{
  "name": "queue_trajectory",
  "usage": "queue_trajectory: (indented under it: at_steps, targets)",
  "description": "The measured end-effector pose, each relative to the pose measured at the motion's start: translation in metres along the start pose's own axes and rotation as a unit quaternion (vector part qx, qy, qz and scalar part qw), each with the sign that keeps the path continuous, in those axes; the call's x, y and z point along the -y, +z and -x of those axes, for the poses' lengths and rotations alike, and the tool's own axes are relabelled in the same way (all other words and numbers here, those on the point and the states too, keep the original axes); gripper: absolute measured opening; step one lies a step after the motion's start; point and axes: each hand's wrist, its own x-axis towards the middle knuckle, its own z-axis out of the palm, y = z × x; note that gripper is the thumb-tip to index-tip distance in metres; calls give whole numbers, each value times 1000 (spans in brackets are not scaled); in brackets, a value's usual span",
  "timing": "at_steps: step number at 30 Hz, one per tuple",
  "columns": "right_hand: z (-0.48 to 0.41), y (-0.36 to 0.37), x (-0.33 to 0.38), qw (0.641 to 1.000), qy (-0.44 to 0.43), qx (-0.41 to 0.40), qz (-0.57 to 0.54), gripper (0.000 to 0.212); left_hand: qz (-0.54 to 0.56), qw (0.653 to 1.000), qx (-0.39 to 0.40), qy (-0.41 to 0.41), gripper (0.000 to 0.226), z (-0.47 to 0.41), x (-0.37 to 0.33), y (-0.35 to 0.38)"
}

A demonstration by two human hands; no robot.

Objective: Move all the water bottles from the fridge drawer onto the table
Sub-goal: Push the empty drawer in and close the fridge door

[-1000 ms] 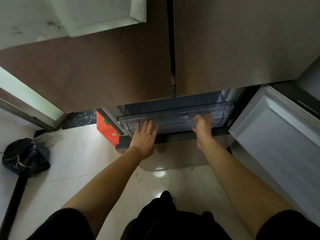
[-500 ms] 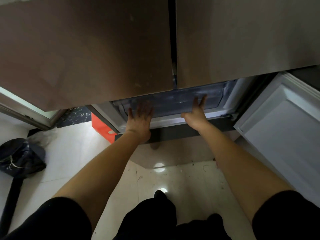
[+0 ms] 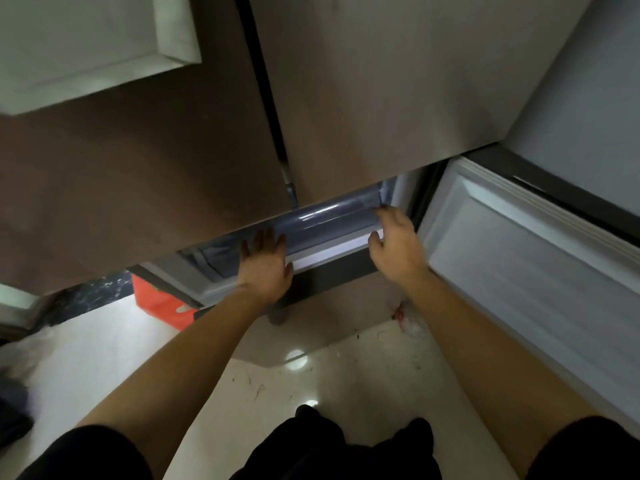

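Head view, single, wide-angle: worn high, faces forward and down; fridge (image 3: 381, 98) close ahead, filling upper frame; floor (image 3: 346, 382) beneath.

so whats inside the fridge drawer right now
Of the drawer only a translucent blue-grey front and a strip of inside show, no bottles visible there. The rest is hidden under the fridge doors, so bottles there cannot be ruled out.

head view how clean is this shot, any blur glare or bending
Head view: soft throughout with motion blur, the left hand and right hand lacking crisp edges. Head view: small bright glare spots on the glossy floor. Head view: the wide-angle lens tilts and bends the fridge doors. Head view: the drawer beneath them sits in dim shadow.
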Motion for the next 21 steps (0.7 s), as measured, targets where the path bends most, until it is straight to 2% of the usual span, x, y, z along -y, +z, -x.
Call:
queue_trajectory:
  at_steps: [2, 5, 8, 11, 14, 17, 19, 21]
  targets:
    - [22, -29, -9, 995, -23, -91, 17, 37, 20, 999, -29, 42, 63, -8, -27, -4]
    - [55, -76, -22, 973, -34, -208, 93, 31, 97, 980, -116, 127, 57, -13, -87, -12]
    - [88, -127, -43, 930, -26, -311, 193, 29, 181, 943, -175, 219, 59, -7, -160, -29]
    - [117, -182, -68, 892, 42, -375, 250, 28, 222, 898, -223, 308, 61, 1, -226, -52]
    - [140, -239, -95, 869, 176, -349, 302, 39, 203, 876, -238, 367, 59, 9, -284, -78]
    - [156, -280, -125, 846, 337, -234, 340, 64, 181, 898, -198, 349, 59, 20, -323, -91]
    - [159, -290, -135, 846, 355, -183, 354, 73, 160, 916, -184, 319, 59, 22, -330, -89]
    - [157, -293, -137, 861, 320, -177, 355, 73, 147, 925, -176, 303, 59, 21, -329, -91]
